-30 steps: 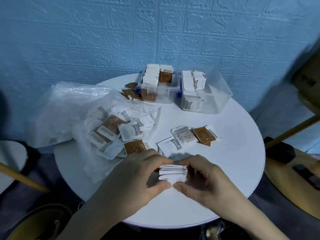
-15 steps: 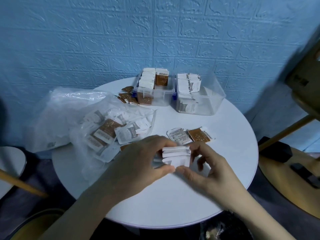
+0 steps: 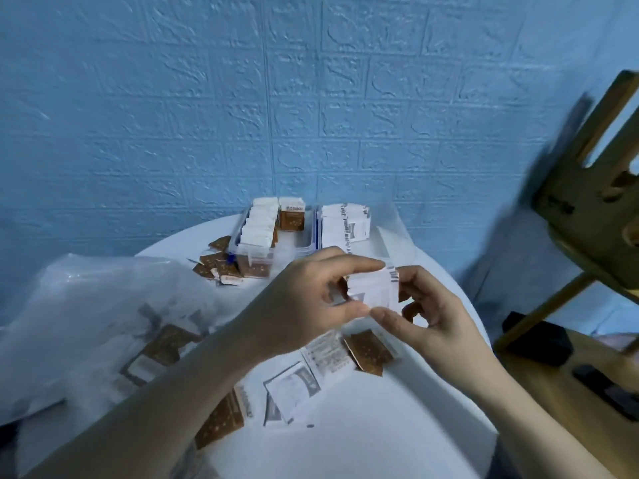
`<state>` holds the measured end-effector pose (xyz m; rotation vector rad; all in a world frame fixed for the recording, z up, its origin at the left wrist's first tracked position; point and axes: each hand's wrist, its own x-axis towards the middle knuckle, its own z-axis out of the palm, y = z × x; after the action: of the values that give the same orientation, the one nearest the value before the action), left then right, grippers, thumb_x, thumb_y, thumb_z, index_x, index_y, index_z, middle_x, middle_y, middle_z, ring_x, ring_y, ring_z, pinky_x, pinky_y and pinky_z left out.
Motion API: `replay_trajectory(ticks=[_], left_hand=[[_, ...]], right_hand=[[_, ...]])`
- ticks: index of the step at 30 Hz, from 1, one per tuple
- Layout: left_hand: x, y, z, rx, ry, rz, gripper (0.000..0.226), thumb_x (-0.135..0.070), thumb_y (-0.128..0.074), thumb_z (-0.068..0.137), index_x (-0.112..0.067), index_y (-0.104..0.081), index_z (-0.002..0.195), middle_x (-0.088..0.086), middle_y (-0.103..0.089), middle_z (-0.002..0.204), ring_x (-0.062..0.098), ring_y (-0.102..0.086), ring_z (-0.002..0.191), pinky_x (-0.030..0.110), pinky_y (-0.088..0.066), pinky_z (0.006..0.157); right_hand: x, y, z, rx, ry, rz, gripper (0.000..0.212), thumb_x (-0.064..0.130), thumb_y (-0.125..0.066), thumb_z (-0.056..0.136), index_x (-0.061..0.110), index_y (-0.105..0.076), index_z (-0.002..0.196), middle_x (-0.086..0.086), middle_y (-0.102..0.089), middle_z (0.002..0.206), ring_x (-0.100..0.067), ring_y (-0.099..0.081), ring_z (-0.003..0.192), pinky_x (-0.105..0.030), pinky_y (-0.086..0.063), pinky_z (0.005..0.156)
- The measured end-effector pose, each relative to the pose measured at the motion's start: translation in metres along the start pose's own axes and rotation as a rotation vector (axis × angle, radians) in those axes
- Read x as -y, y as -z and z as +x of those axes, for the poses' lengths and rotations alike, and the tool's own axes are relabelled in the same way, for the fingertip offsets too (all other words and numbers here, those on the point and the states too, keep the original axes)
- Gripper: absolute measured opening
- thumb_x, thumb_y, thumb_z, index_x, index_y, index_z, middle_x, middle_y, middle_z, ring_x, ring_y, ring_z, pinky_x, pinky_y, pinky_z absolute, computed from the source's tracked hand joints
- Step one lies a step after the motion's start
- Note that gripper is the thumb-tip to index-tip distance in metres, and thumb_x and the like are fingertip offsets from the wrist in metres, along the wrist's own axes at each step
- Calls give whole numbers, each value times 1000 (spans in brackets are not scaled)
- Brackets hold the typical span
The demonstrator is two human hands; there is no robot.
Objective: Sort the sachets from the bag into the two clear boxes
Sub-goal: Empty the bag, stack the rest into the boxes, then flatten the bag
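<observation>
Sachets [image 3: 375, 292] btwn both hands' fingertips

- You have two clear boxes at the back of the desk [image 3: 432, 426]: the left box [image 3: 256, 250] and the right box [image 3: 387, 233], side by side.
- You have one clear plastic bag [image 3: 86, 305] on the left; the sachets inside it are too blurred to count.
- You have two hands in view: your left hand [image 3: 304, 305] and your right hand [image 3: 425, 316], holding one stack of white sachets [image 3: 375, 290] between them.
- On the desk before you lie about two loose white sachets [image 3: 294, 385] and two brown sachets [image 3: 368, 350].
- One heap of brown sachets [image 3: 218, 267], too jumbled to count, lies beside the left box.
</observation>
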<state>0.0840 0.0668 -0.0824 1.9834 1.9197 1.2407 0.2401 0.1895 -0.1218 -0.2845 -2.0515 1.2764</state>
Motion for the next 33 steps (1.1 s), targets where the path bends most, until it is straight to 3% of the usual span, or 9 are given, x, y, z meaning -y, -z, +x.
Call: replay_trajectory(ticks=[5, 11, 15, 18, 22, 26, 28, 30, 33], left_hand=[[14, -2, 31, 1, 64, -74, 46, -13, -76, 81, -29, -63, 122, -20, -56, 100, -5, -55, 94, 5, -38, 80], [28, -2, 42, -46, 31, 18, 52, -17, -76, 80, -30, -60, 128, -25, -53, 98, -8, -52, 94, 7, -36, 81], [35, -3, 45, -37, 53, 20, 68, -18, -77, 79, -42, -47, 134, -37, -46, 97, -16, -49, 90, 8, -39, 81], [38, -6, 54, -102, 75, -117, 80, -11, -80, 76, -57, -35, 125, -19, -52, 94, 1, -56, 80, 17, -44, 76], [43, -16, 64, -166, 87, -217, 85, -5, -81, 73, -52, -35, 127, -9, -52, 93, 11, -59, 78, 13, -46, 72], [51, -24, 73, -209, 133, -316, 83, -8, -82, 72, -47, -35, 130, -3, -57, 99, 6, -62, 81, 9, -44, 72], [59, -23, 75, -194, 139, -152, 80, -27, -79, 75, -43, -33, 138, -13, -58, 110, -3, -56, 96, 8, -37, 85], [76, -23, 73, -149, 100, 194, 74, -57, -64, 78, -35, -37, 143, -17, -55, 125, -3, -44, 114, 14, -24, 98], [103, -31, 67, -25, -30, 462, 65, -70, -38, 78, -31, -61, 125, -12, -63, 122, 6, -42, 125, 25, -11, 107]], right_hand=[[-8, 16, 35, 50, -4, -185, 35, 26, -74, 78, 26, -57, 108, 4, -64, 93, -15, -58, 84, -28, -45, 66], [-13, 27, 68, 163, -3, -311, 34, 23, -80, 79, 34, -61, 104, 17, -63, 90, -8, -54, 84, -20, -39, 72], [-10, 25, 79, 213, 59, -322, 37, 22, -79, 75, 25, -62, 108, 9, -67, 101, -9, -57, 88, -19, -41, 72], [-7, 28, 89, 245, 34, -300, 35, 10, -79, 78, 17, -65, 109, 1, -69, 98, -7, -55, 79, -21, -43, 70], [-8, 37, 97, 259, 1, -260, 32, 10, -82, 75, 13, -68, 105, -5, -70, 91, -23, -58, 79, -40, -47, 76], [-17, 45, 104, 272, -37, -153, 29, 0, -80, 74, 2, -62, 97, -15, -64, 85, -16, -53, 74, -30, -45, 71], [-23, 48, 112, 257, -34, -143, 30, 2, -79, 72, 2, -59, 95, -9, -61, 81, -14, -52, 72, -25, -43, 69], [-30, 53, 126, 211, -52, -178, 30, 2, -79, 72, 6, -59, 93, 1, -59, 79, -10, -50, 70, -22, -42, 66], [-46, 63, 154, 174, -108, -321, 30, -2, -80, 73, 6, -59, 94, 4, -59, 78, -4, -49, 66, -16, -41, 64]])
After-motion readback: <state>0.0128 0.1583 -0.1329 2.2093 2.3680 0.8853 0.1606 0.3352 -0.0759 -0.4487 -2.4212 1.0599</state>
